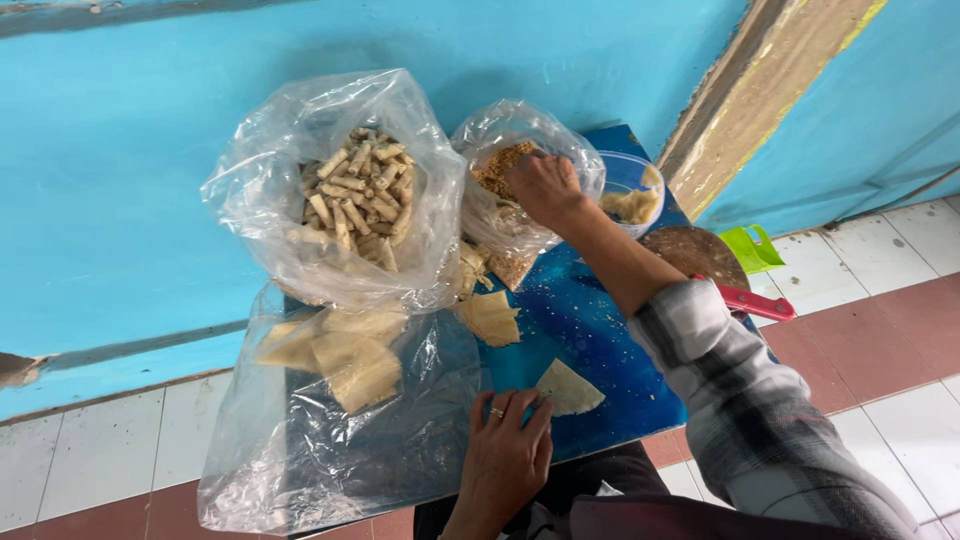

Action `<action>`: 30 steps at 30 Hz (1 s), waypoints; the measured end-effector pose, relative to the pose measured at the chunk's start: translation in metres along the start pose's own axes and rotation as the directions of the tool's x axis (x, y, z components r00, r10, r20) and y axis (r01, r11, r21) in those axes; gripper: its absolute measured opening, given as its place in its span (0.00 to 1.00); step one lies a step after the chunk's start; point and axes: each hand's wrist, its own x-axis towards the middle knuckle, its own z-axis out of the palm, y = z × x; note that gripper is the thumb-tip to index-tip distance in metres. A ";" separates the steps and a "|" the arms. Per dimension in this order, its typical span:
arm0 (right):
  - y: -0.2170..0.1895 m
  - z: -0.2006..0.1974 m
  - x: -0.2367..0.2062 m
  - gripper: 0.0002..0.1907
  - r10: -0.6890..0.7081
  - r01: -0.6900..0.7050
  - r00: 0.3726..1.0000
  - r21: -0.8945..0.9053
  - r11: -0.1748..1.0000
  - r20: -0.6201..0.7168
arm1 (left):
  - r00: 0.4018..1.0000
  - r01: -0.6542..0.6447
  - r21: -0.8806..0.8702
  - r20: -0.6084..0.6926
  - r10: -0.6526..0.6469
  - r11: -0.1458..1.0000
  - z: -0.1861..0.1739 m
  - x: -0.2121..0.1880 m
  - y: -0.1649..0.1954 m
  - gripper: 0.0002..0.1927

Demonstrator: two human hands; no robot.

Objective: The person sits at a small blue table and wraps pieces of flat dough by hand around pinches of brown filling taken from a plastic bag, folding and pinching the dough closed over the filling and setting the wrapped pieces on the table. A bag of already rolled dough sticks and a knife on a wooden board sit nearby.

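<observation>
Right hand (pixel 545 188) is far out from the body, fingers bunched down inside the small clear bag of brown crumb filling (pixel 500 170); whether it has pinched any can't be told, fingertips hidden. Left hand (pixel 505 450) sits near the body, flat & open, fingertips pressing the near edge of a triangular pale wrapper sheet (pixel 568 388) on the blue board (pixel 590 330). So the filling lies well away from the wrapper, straight up the board; left hand is far nearer the wrapper. Wrapper's long edge runs roughly left-right w/ point away. Bag of rolled snacks (pixel 358 195) stands left of the filling bag.
</observation>
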 end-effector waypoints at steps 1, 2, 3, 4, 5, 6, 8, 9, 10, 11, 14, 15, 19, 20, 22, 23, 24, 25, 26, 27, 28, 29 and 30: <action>0.000 0.002 0.008 0.07 0.023 -0.020 0.997 -0.036 0.999 0.077 | 1.000 0.000 -0.002 0.006 0.000 1.000 0.000 0.000 0.000 0.14; 0.001 0.003 0.012 0.06 0.048 -0.036 0.987 -0.077 0.996 0.152 | 1.000 -0.004 0.003 0.004 0.004 1.000 0.001 0.000 -0.001 0.14; 0.002 0.004 0.009 0.05 0.031 -0.016 0.990 -0.111 0.994 0.136 | 1.000 -0.008 0.006 0.003 0.008 1.000 0.001 0.000 0.000 0.14; 0.004 0.003 0.003 0.04 0.013 0.004 0.993 -0.145 0.989 0.120 | 1.000 -0.011 0.010 0.002 0.011 1.000 0.001 -0.001 0.000 0.14; 0.006 0.002 -0.006 0.04 -0.004 0.023 0.994 -0.181 0.983 0.105 | 1.000 -0.006 0.002 0.002 0.006 1.000 0.000 -0.001 0.001 0.14; 0.005 0.003 -0.019 0.04 0.006 0.007 0.996 -0.150 0.989 0.086 | 1.000 -0.004 -0.008 0.003 0.004 1.000 0.001 -0.001 0.002 0.14; 0.003 0.004 -0.051 0.05 0.007 -0.007 1.000 -0.090 0.996 0.005 | 1.000 -0.003 -0.022 0.015 0.003 1.000 0.000 0.001 0.002 0.14; 0.001 0.004 -0.066 0.04 -0.007 0.004 0.998 -0.061 0.998 -0.060 | 1.000 0.001 -0.025 0.023 -0.001 1.000 0.000 0.001 0.002 0.15; 0.000 0.004 -0.077 0.05 -0.018 0.014 0.992 -0.029 0.999 -0.122 | 0.999 0.006 -0.028 0.035 -0.006 1.000 0.000 0.000 0.003 0.15; -0.001 0.005 -0.084 0.06 -0.021 0.021 0.989 -0.006 1.000 -0.146 | 0.999 0.006 -0.028 0.039 -0.005 1.000 0.000 0.000 0.003 0.15; -0.004 0.006 -0.082 0.06 -0.005 0.022 0.976 0.078 0.997 -0.217 | 0.999 0.000 -0.017 0.037 0.000 1.000 0.002 -0.001 0.002 0.16; -0.003 0.006 -0.072 0.06 0.020 0.007 0.972 0.117 0.993 -0.232 | 1.000 -0.002 -0.013 0.029 0.002 1.000 0.003 -0.001 0.001 0.16; -0.006 0.013 -0.003 0.10 0.157 -0.188 0.966 0.139 0.972 0.207 | 1.000 -0.021 0.005 0.000 0.021 1.000 0.004 -0.001 0.000 0.15; -0.007 0.016 0.014 0.13 0.147 -0.197 0.952 0.168 0.966 0.270 | 1.000 -0.014 0.005 0.017 0.013 1.000 0.004 0.000 -0.001 0.15; -0.006 0.022 0.038 0.06 0.132 -0.157 0.953 0.076 0.985 0.271 | 0.999 0.007 0.008 0.044 -0.007 1.000 0.002 0.000 -0.001 0.15; -0.006 0.025 0.046 0.04 0.122 -0.136 0.953 0.030 0.990 0.276 | 0.999 0.000 0.016 0.039 -0.001 1.000 0.002 0.000 -0.001 0.15; -0.006 0.028 0.052 0.04 0.124 -0.143 0.944 0.038 0.989 0.307 | 0.999 -0.004 0.023 0.033 0.003 1.000 0.001 0.000 -0.001 0.15; -0.005 0.031 0.055 0.05 0.130 -0.154 0.931 0.043 0.987 0.341 | 0.999 -0.010 0.025 0.031 0.009 1.000 0.001 0.000 -0.001 0.15; -0.004 0.032 0.056 0.05 0.139 -0.168 0.916 0.046 0.985 0.376 | 0.999 -0.017 0.029 0.028 0.017 0.999 0.001 0.000 -0.001 0.16; -0.004 0.033 0.056 0.06 0.140 -0.166 0.908 0.032 0.986 0.395 | 0.999 -0.026 0.031 0.027 0.025 0.999 0.002 0.001 -0.001 0.16; -0.003 0.033 0.056 0.06 0.144 -0.166 0.899 0.018 0.986 0.413 | 0.999 -0.036 0.032 0.026 0.035 0.999 0.002 0.001 -0.002 0.16; -0.001 0.034 0.056 0.07 0.149 -0.166 0.890 0.004 0.986 0.431 | 0.999 -0.036 0.030 0.032 0.035 0.999 0.003 0.001 -0.002 0.16; 0.000 0.035 0.056 0.07 0.155 -0.166 0.892 -0.013 0.986 0.425 | 0.999 -0.035 0.028 0.035 0.034 0.999 0.003 0.001 -0.002 0.17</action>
